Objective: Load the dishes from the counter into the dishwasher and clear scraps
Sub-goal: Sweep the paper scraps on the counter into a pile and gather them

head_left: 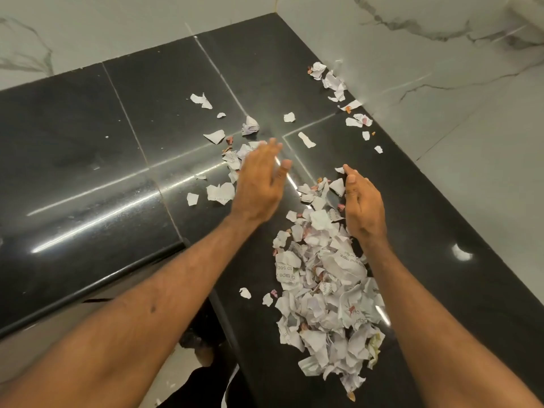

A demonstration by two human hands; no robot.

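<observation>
Two bare hands: left hand (259,184) and right hand (363,207). One black counter (88,142). One large heap of torn paper scraps (326,290). Loose scraps (219,193) scattered beyond it, too many to count exactly, surely over twenty. A few small orange bits (373,133) among them.

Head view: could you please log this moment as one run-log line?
left hand: outstretched over black stone counter | right hand: beside heap of torn white paper scraps

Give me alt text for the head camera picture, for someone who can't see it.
Two bare hands reach over a glossy black counter strewn with torn paper scraps: the left hand spread above loose ones, the right hand beside a big heap. White marble walls meet behind the counter.
</observation>
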